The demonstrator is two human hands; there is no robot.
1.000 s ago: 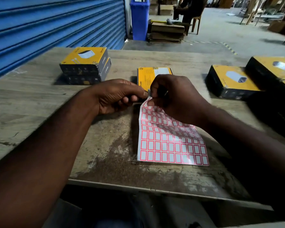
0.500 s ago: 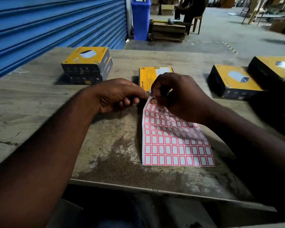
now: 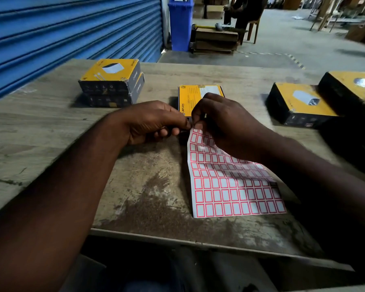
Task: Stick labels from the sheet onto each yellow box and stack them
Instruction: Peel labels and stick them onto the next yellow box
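While most print is too small to read, the middle yellow box (image 3: 190,98), just behind the label sheet (image 3: 230,186), shows "LAPCARE" along its left edge, w/ a white panel on its yellow top. The sheet's labels are blank white rectangles w/ red borders, set in a grid. Your left hand (image 3: 150,121) has its fingers curled, thumb & forefinger pressed together on the sheet's far left corner. Your right hand (image 3: 226,125) meets it at that same corner, fingers curled tight & pinching the sheet edge; can't tell if a label has lifted under them. The sheet's near end lies flat on the table (image 3: 51,133), and its far end curves up to your hands. Left of the sheet & further back sits a stack of two yellow boxes (image 3: 112,79), squared up; the side print there is blurry. Right of the sheet is another yellow box (image 3: 299,102) w/ a grey product pic on top, and a further yellow box (image 3: 350,87) touches its right side, partly out of view.
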